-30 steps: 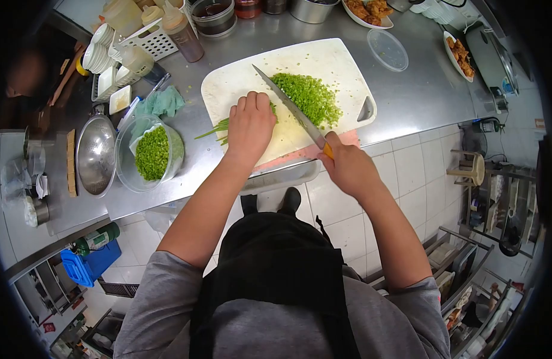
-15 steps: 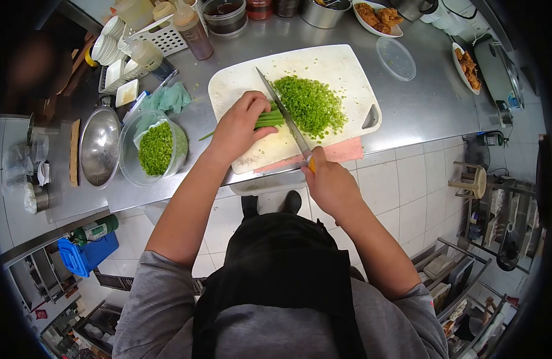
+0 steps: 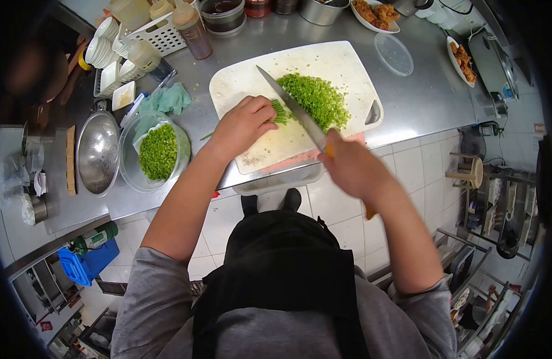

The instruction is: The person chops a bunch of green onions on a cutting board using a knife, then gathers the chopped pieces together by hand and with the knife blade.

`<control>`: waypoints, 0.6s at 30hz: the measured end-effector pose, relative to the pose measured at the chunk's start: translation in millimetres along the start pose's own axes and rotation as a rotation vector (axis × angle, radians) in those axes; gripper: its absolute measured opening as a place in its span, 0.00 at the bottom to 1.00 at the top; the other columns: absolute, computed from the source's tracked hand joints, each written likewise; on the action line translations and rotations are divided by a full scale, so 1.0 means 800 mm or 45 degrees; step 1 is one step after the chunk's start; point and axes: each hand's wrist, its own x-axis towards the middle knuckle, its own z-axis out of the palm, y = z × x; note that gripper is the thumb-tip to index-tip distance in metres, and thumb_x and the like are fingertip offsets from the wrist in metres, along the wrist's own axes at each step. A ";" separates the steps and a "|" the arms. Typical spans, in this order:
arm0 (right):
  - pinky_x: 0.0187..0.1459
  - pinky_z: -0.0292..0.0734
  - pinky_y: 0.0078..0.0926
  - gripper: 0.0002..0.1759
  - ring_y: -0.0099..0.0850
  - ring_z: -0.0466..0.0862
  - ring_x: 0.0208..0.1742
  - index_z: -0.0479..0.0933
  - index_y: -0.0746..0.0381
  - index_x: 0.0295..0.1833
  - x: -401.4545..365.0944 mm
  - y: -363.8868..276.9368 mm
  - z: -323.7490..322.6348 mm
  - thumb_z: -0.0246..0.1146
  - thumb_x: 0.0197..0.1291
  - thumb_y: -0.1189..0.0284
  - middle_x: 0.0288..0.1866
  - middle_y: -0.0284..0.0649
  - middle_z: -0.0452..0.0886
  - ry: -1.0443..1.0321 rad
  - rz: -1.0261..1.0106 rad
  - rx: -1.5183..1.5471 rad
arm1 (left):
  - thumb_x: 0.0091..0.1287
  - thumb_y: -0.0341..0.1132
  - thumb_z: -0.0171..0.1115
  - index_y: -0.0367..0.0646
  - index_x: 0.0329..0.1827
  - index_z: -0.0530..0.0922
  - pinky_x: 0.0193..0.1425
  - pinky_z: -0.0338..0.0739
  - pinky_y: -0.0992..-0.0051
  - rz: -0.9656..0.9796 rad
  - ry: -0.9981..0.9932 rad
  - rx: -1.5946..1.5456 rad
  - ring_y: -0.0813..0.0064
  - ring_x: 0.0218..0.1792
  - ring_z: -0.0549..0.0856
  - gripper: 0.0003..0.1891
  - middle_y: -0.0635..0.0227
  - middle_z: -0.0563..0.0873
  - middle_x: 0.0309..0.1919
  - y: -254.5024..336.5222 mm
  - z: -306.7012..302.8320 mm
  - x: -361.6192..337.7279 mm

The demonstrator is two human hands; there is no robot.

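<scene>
My left hand (image 3: 245, 124) presses a bundle of green onions (image 3: 279, 112) onto the white cutting board (image 3: 231, 81), fingers curled over the stalks. Thin ends poke out to its left, toward the bowl. In my right hand (image 3: 355, 166), slightly blurred, is a kitchen knife (image 3: 295, 110) with an orange handle, gripped beyond the board's near edge. Its long blade slants up and left between the cut ends and a heap of chopped green onion (image 3: 317, 99). A pink cloth (image 3: 291, 160) shows from beneath the board.
A clear plastic tub (image 3: 181, 157) of chopped green onion and a steel colander (image 3: 98, 149) stand at left. Behind are a teal cloth (image 3: 171, 99), a sauce bottle (image 3: 192, 33) and a white basket (image 3: 159, 37). A clear lid (image 3: 394, 55) and plates of fried food (image 3: 375, 17) lie at right.
My right hand has moved right and turned, bringing the knife away from the cut ends toward the chopped heap. The handle's end now shows below my hand. My left hand has barely shifted.
</scene>
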 end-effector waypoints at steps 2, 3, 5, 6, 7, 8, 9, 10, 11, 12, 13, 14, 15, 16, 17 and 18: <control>0.52 0.80 0.54 0.22 0.56 0.86 0.49 0.68 0.72 0.62 -0.018 -0.024 -0.049 0.55 0.74 0.65 0.44 0.60 0.86 -0.087 0.030 -0.006 | 0.62 0.33 0.72 0.44 0.40 0.78 0.53 0.78 0.63 0.019 0.019 -0.044 0.59 0.50 0.81 0.10 0.66 0.82 0.46 -0.006 0.002 0.000; 0.52 0.80 0.55 0.22 0.56 0.86 0.50 0.67 0.72 0.63 -0.028 -0.038 -0.068 0.55 0.75 0.65 0.45 0.61 0.85 -0.210 0.107 -0.009 | 0.62 0.33 0.72 0.44 0.40 0.78 0.53 0.78 0.63 0.017 0.012 -0.045 0.59 0.50 0.81 0.10 0.66 0.82 0.46 -0.007 0.002 0.000; 0.53 0.80 0.55 0.23 0.56 0.86 0.50 0.66 0.72 0.64 -0.032 -0.043 -0.060 0.55 0.75 0.65 0.46 0.62 0.85 -0.349 0.176 0.000 | 0.62 0.32 0.72 0.43 0.41 0.78 0.54 0.78 0.64 0.028 0.027 -0.094 0.59 0.50 0.82 0.10 0.65 0.82 0.46 -0.009 0.002 -0.001; 0.52 0.80 0.55 0.23 0.57 0.86 0.49 0.65 0.72 0.64 -0.035 -0.036 -0.038 0.55 0.75 0.65 0.45 0.62 0.85 -0.284 0.166 0.019 | 0.62 0.32 0.72 0.43 0.41 0.78 0.54 0.78 0.64 0.019 0.009 -0.093 0.59 0.50 0.82 0.10 0.65 0.82 0.46 -0.013 0.000 -0.001; 0.51 0.80 0.56 0.24 0.57 0.87 0.48 0.64 0.71 0.65 -0.038 -0.029 -0.011 0.55 0.74 0.65 0.44 0.62 0.85 -0.221 0.166 0.032 | 0.62 0.31 0.72 0.43 0.40 0.79 0.54 0.78 0.64 0.031 0.006 -0.118 0.59 0.50 0.82 0.10 0.64 0.82 0.46 -0.015 0.000 0.000; 0.48 0.81 0.56 0.24 0.58 0.87 0.45 0.64 0.70 0.65 -0.033 -0.022 0.029 0.56 0.74 0.65 0.40 0.61 0.85 -0.102 0.168 -0.031 | 0.62 0.30 0.72 0.42 0.40 0.79 0.54 0.78 0.64 0.047 0.014 -0.149 0.59 0.50 0.82 0.09 0.64 0.83 0.45 -0.016 0.003 0.001; 0.46 0.82 0.56 0.25 0.58 0.87 0.43 0.64 0.70 0.65 -0.015 -0.011 0.068 0.57 0.73 0.64 0.38 0.59 0.86 -0.046 0.139 -0.026 | 0.62 0.30 0.72 0.42 0.40 0.79 0.54 0.78 0.64 0.046 0.016 -0.165 0.59 0.50 0.82 0.09 0.64 0.83 0.45 -0.016 0.005 0.001; 0.46 0.82 0.56 0.25 0.57 0.87 0.43 0.64 0.70 0.65 -0.004 -0.011 0.076 0.57 0.73 0.64 0.39 0.59 0.86 -0.044 0.148 -0.015 | 0.62 0.30 0.72 0.42 0.40 0.79 0.54 0.78 0.64 0.035 0.015 -0.173 0.59 0.50 0.82 0.09 0.64 0.83 0.45 -0.017 0.005 0.002; 0.45 0.82 0.56 0.25 0.57 0.87 0.43 0.64 0.70 0.65 0.006 -0.011 0.076 0.57 0.73 0.63 0.39 0.58 0.86 -0.040 0.155 0.000 | 0.62 0.29 0.72 0.42 0.40 0.79 0.55 0.78 0.64 0.025 0.011 -0.178 0.59 0.50 0.82 0.09 0.64 0.83 0.45 -0.018 0.004 0.002; 0.45 0.82 0.56 0.23 0.56 0.87 0.43 0.64 0.70 0.63 0.015 -0.008 0.064 0.57 0.73 0.64 0.39 0.59 0.86 0.022 0.084 -0.004 | 0.62 0.29 0.72 0.42 0.40 0.79 0.55 0.78 0.64 0.025 0.007 -0.182 0.59 0.50 0.82 0.09 0.64 0.83 0.45 -0.019 0.003 -0.001; 0.44 0.82 0.56 0.22 0.56 0.87 0.43 0.65 0.69 0.61 0.015 -0.008 0.046 0.57 0.73 0.64 0.39 0.59 0.86 0.087 0.022 -0.005 | 0.62 0.29 0.71 0.42 0.40 0.79 0.55 0.78 0.64 0.018 -0.003 -0.180 0.59 0.50 0.82 0.08 0.64 0.83 0.45 -0.019 0.003 -0.003; 0.43 0.82 0.56 0.22 0.56 0.87 0.43 0.64 0.70 0.63 0.002 -0.023 0.008 0.57 0.74 0.65 0.39 0.60 0.85 -0.068 0.090 0.093 | 0.62 0.29 0.71 0.42 0.39 0.79 0.55 0.78 0.64 0.015 0.002 -0.179 0.59 0.51 0.82 0.08 0.64 0.83 0.45 -0.019 0.005 0.001; 0.43 0.82 0.56 0.22 0.56 0.87 0.43 0.64 0.70 0.63 -0.011 -0.028 -0.002 0.57 0.74 0.65 0.39 0.60 0.85 -0.074 0.099 0.092 | 0.62 0.29 0.71 0.42 0.39 0.79 0.55 0.78 0.64 0.014 -0.001 -0.190 0.59 0.51 0.82 0.08 0.64 0.83 0.45 -0.018 0.007 0.000; 0.43 0.82 0.56 0.23 0.56 0.87 0.43 0.64 0.70 0.64 -0.028 -0.030 -0.006 0.56 0.74 0.65 0.39 0.61 0.85 -0.144 0.119 0.050 | 0.62 0.29 0.71 0.43 0.39 0.79 0.55 0.78 0.64 0.020 0.011 -0.192 0.59 0.51 0.82 0.08 0.64 0.83 0.46 -0.018 0.007 0.000; 0.44 0.82 0.56 0.23 0.56 0.87 0.44 0.64 0.69 0.65 -0.040 -0.033 -0.006 0.56 0.74 0.65 0.39 0.61 0.85 -0.210 0.137 0.002 | 0.62 0.29 0.71 0.43 0.39 0.79 0.55 0.78 0.64 0.028 0.032 -0.193 0.59 0.51 0.82 0.08 0.64 0.83 0.46 -0.020 0.007 0.001; 0.44 0.82 0.57 0.22 0.56 0.87 0.44 0.64 0.68 0.64 -0.033 -0.026 0.030 0.55 0.74 0.65 0.40 0.61 0.85 -0.139 0.159 -0.024 | 0.62 0.29 0.71 0.43 0.39 0.79 0.55 0.78 0.64 0.025 0.042 -0.194 0.59 0.51 0.82 0.08 0.64 0.83 0.46 -0.021 0.007 0.002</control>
